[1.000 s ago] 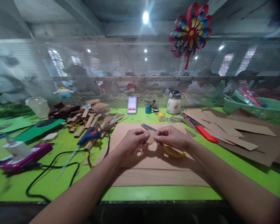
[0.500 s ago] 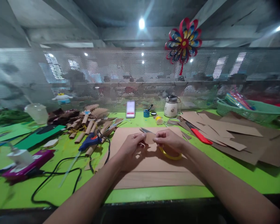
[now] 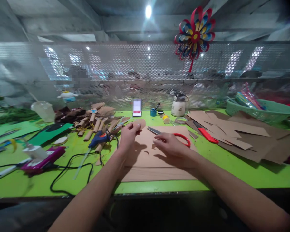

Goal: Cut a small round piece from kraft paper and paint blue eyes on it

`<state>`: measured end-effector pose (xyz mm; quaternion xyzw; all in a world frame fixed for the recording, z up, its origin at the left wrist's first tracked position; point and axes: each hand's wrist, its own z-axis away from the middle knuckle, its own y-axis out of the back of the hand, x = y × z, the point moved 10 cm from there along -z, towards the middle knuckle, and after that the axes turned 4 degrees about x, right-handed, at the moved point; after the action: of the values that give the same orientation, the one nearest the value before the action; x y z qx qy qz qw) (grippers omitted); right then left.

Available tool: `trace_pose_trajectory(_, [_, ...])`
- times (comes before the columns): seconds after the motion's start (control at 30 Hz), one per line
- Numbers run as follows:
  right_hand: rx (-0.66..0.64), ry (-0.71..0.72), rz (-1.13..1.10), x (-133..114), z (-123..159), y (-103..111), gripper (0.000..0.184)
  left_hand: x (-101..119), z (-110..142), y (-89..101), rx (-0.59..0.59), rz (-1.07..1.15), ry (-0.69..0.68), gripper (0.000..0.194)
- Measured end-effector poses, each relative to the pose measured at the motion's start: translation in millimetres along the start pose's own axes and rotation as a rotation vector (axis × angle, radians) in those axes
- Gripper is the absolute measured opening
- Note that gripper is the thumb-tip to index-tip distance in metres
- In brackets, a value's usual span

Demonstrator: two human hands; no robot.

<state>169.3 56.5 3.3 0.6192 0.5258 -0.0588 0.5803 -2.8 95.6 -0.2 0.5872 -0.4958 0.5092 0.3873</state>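
On the green table (image 3: 270,178) a power strip (image 3: 43,160) and a glue gun (image 3: 99,139) lay leftmost, then came the left hand (image 3: 130,134), thumb and fingers pinched on a paper disc (image 3: 142,122), held up near the far left edge of a brown sheet (image 3: 157,162). Scissors (image 3: 154,130) pointed toward it from behind the right hand (image 3: 169,145), whose fingers were half curled; I couldn't tell whether they gripped the scissors. Farther right lay a red-handled tool (image 3: 207,134) and paper strips (image 3: 246,128), with a basket (image 3: 275,112) beyond.
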Motion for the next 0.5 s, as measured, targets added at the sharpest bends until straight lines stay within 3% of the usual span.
trace_pose_trajectory(0.13, [-0.052,0.052,0.230,-28.4,5.5,-25.5,0.031,4.2,-3.8,9.0,0.073,0.015,-0.027,0.035])
trace_pose_trajectory(0.33, [-0.157,-0.004,0.383,-30.3,-5.8,-63.2,0.023,-2.5,3.5,-3.5,0.021,-0.019,0.002,0.034])
trace_pose_trajectory(0.5, [-0.353,-0.055,0.308,-29.9,14.9,-52.6,0.014,-0.8,9.4,-10.3,-0.015,-0.055,0.028,0.034])
